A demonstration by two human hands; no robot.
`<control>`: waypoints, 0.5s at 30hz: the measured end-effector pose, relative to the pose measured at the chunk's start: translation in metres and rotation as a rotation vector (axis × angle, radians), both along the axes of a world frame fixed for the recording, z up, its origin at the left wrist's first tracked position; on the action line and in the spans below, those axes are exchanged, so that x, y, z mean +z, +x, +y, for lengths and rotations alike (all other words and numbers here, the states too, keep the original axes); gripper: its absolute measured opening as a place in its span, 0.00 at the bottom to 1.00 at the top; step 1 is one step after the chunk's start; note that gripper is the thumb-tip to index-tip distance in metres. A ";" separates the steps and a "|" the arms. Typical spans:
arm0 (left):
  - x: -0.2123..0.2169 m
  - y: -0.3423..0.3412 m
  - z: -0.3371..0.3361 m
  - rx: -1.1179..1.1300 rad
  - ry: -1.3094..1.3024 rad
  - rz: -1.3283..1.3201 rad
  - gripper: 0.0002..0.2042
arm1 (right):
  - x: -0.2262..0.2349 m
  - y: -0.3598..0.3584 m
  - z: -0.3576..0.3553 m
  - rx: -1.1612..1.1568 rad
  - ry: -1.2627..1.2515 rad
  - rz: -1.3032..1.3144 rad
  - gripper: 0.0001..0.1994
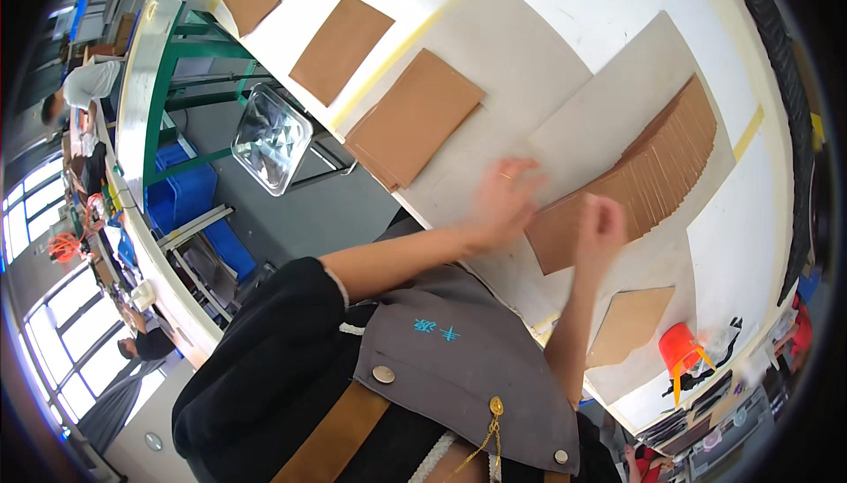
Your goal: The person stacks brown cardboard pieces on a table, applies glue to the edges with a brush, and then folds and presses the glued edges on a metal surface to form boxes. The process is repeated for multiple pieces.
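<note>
Thin brown rectangular sheets lie in a long overlapping fan (pixel 653 174) on grey board, curving away to the far right. My left hand (pixel 512 201), a ring on one finger, hovers beside the near end of the fan, blurred, its fingers loosely apart and holding nothing I can see. Over the fan's near right edge is my right hand (pixel 603 232), also blurred, with its fingers drawn together; whatever they hold, if anything, is hidden. A neat stack of similar brown sheets (pixel 419 117) sits to the left of my hands.
More brown sheets (pixel 341 49) lie along the table's far left. A lighter tan sheet (pixel 631 326) and an orange-red container (pixel 679 349) are at the right. Beyond the left edge stands a stool with a shiny seat (pixel 272 139). Other people work at distant benches.
</note>
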State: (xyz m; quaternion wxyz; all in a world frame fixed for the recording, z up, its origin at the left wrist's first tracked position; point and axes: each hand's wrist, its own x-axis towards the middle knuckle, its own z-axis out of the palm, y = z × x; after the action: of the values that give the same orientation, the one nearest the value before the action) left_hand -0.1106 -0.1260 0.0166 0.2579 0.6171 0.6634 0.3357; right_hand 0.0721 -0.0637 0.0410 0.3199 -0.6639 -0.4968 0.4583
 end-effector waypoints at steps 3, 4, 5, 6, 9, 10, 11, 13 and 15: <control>0.001 -0.077 -0.012 0.244 0.024 0.258 0.25 | -0.020 -0.085 -0.005 0.277 -0.307 0.457 0.15; -0.001 -0.101 -0.016 0.348 0.026 0.380 0.26 | -0.029 -0.116 -0.006 0.271 -0.392 0.479 0.16; -0.002 -0.117 -0.020 0.411 -0.005 0.353 0.26 | -0.035 -0.143 -0.007 0.303 -0.424 0.548 0.17; -0.003 -0.131 -0.024 0.473 -0.037 0.326 0.27 | -0.039 -0.165 -0.006 0.313 -0.408 0.516 0.17; -0.004 -0.145 -0.030 0.461 -0.107 0.281 0.31 | -0.046 -0.198 0.006 0.441 -0.213 0.155 0.16; -0.003 -0.144 -0.030 0.468 -0.098 0.277 0.31 | -0.045 -0.199 0.010 0.502 -0.132 0.066 0.15; -0.002 -0.143 -0.029 0.457 -0.090 0.281 0.32 | -0.042 -0.194 0.013 0.522 -0.086 0.104 0.15; 0.000 -0.142 -0.027 0.493 -0.127 0.163 0.33 | -0.037 -0.176 0.017 0.501 -0.168 0.063 0.14; 0.001 -0.141 -0.025 0.498 -0.163 0.145 0.33 | -0.033 -0.152 0.016 0.428 -0.210 0.046 0.14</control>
State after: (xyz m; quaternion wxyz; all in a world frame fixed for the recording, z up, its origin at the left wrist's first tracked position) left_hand -0.2519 -0.1511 0.0180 0.1681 0.4347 0.8362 0.2890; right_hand -0.0803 -0.0475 0.0084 0.1558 -0.5623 -0.5685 0.5799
